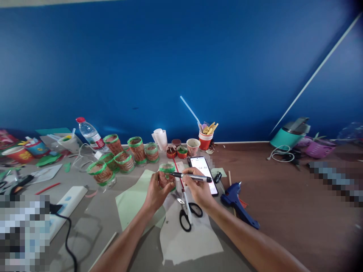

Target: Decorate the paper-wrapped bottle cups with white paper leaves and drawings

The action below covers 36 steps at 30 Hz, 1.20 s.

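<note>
My left hand point(159, 190) is wrapped round a small brown cup with green rims point(166, 174), held above the sheets of paper. In my right hand point(197, 189) is a black-and-silver marker pen point(195, 176), its tip pointing left at the cup's side; whether it touches cannot be made out. Below my hands, black-handled scissors point(185, 219) lie on torn white paper point(190, 243). A light green sheet point(130, 200) is under my left wrist. Just beyond my right hand lies a phone point(202, 166) with a lit screen.
Several similar brown-and-green cups point(137, 149) stand at the back left beside a water bottle point(90, 134). Paint cups point(193, 146) line the wall. A blue glue gun point(239, 204) lies right of the phone. A white power strip point(66, 206) is at left.
</note>
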{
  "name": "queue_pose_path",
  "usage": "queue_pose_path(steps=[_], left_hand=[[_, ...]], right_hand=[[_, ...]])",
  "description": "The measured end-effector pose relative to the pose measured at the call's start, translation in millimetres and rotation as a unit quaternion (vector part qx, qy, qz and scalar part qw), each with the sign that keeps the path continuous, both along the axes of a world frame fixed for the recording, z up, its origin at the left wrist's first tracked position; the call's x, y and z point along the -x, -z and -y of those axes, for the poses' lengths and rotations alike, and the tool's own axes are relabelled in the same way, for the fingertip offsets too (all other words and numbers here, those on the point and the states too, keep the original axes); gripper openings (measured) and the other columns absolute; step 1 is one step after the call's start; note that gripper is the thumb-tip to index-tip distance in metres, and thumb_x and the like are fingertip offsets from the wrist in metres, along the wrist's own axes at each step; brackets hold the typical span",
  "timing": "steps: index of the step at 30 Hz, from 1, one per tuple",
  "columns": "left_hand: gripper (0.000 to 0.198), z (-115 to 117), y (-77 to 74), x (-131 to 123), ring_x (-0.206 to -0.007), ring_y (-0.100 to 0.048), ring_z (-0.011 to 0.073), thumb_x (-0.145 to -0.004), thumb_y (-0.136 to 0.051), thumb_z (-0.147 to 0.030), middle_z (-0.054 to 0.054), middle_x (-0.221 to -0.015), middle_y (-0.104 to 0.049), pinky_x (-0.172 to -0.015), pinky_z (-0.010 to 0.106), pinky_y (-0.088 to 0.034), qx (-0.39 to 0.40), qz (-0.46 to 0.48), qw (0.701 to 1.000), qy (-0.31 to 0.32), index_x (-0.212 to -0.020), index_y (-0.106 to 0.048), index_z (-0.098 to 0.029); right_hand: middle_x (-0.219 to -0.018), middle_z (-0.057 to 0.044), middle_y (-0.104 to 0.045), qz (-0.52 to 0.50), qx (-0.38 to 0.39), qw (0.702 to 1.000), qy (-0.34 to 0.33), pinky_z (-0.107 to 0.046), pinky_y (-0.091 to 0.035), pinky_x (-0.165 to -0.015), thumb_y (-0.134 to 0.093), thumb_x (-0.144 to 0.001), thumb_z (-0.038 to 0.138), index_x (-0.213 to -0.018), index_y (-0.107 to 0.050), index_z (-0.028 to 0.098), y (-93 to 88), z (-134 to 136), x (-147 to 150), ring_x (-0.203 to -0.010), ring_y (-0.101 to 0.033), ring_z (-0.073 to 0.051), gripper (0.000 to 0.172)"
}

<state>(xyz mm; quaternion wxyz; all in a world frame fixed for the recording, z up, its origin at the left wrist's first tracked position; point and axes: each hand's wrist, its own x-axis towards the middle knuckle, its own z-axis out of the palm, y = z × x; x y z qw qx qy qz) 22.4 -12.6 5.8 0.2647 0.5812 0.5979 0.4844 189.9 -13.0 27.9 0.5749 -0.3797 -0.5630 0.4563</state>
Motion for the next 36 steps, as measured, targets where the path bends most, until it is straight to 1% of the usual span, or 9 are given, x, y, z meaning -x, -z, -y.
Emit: queue_pose_path(steps=[5, 13, 19, 23, 26, 29, 32, 36], left_hand=[[0.037, 1, -3.6, -2, -0.087, -0.060, 0.0236, -0.066, -0.068, -0.035, 0.008, -0.093, -0.065, -0.079, 0.037, -0.047, 0.003, 0.006, 1.000, 0.002, -0.096, -0.058, -0.016], [0.035, 2, -6.3, -2, -0.088, -0.062, 0.0249, -0.067, -0.067, -0.036, 0.008, -0.093, -0.067, -0.078, 0.038, -0.049, 0.002, 0.013, 1.000, -0.002, -0.094, -0.059, -0.016], [0.033, 3, -11.3, -2, -0.088, -0.065, 0.0255, -0.069, -0.065, -0.038, 0.008, -0.093, -0.069, -0.076, 0.037, -0.050, 0.030, 0.044, 0.998, 0.015, -0.093, -0.056, -0.017], [0.033, 2, -9.3, -2, -0.089, -0.065, 0.0244, -0.069, -0.065, -0.037, 0.007, -0.095, -0.069, -0.077, 0.037, -0.050, 0.017, 0.032, 0.999, 0.015, -0.094, -0.056, -0.018], [0.035, 2, -6.1, -2, -0.088, -0.063, 0.0240, -0.069, -0.066, -0.038, 0.007, -0.093, -0.067, -0.077, 0.037, -0.049, 0.022, 0.022, 0.999, 0.009, -0.095, -0.057, -0.017], [0.038, 2, -3.5, -1, -0.087, -0.061, 0.0241, -0.068, -0.068, -0.038, 0.008, -0.094, -0.065, -0.078, 0.038, -0.048, 0.018, 0.005, 1.000, 0.002, -0.097, -0.056, -0.016], [0.037, 2, -2.1, -2, -0.086, -0.060, 0.0235, -0.067, -0.068, -0.036, 0.007, -0.093, -0.064, -0.077, 0.037, -0.048, 0.010, -0.008, 1.000, 0.002, -0.097, -0.057, -0.017], [0.038, 3, -1.2, -3, -0.085, -0.060, 0.0226, -0.066, -0.069, -0.035, 0.006, -0.092, -0.062, -0.077, 0.037, -0.048, 0.008, -0.016, 1.000, 0.002, -0.097, -0.058, -0.018]], right_hand=[[-0.064, 0.003, -0.053, 0.010, -0.009, 1.000, -0.006, -0.024, -0.037, -0.051, -0.058, -0.085, 0.038, -0.091, -0.060, 0.020, -0.6, 1, 0, -0.053, -0.044, -0.011, 0.019], [-0.063, 0.003, -0.052, 0.028, -0.010, 0.999, 0.013, -0.024, -0.038, -0.050, -0.057, -0.085, 0.038, -0.090, -0.059, 0.021, -4.3, -1, -1, -0.052, -0.047, -0.012, 0.018], [-0.062, 0.002, -0.053, 0.037, -0.008, 0.998, 0.046, -0.025, -0.038, -0.053, -0.058, -0.083, 0.036, -0.086, -0.061, 0.021, -5.4, -2, -3, -0.056, -0.047, -0.013, 0.015], [-0.062, 0.003, -0.054, 0.009, -0.001, 1.000, 0.020, -0.025, -0.039, -0.051, -0.058, -0.083, 0.038, -0.086, -0.060, 0.021, -7.8, 1, -1, -0.054, -0.048, -0.013, 0.017], [-0.063, 0.003, -0.053, 0.000, -0.001, 1.000, 0.001, -0.025, -0.039, -0.052, -0.059, -0.083, 0.039, -0.087, -0.060, 0.021, -7.4, 3, 0, -0.054, -0.047, -0.013, 0.018], [-0.064, 0.003, -0.052, 0.001, -0.002, 1.000, -0.004, -0.025, -0.037, -0.051, -0.059, -0.084, 0.039, -0.089, -0.060, 0.021, -4.3, 3, 1, -0.054, -0.045, -0.012, 0.019], [-0.065, 0.003, -0.053, 0.005, -0.004, 1.000, -0.006, -0.026, -0.038, -0.053, -0.059, -0.085, 0.040, -0.091, -0.060, 0.021, -1.6, 3, 1, -0.055, -0.046, -0.013, 0.020], [-0.064, 0.002, -0.054, 0.023, -0.014, 1.000, -0.007, -0.026, -0.040, -0.053, -0.058, -0.085, 0.039, -0.091, -0.061, 0.021, -4.4, 5, 2, -0.055, -0.048, -0.013, 0.019]])
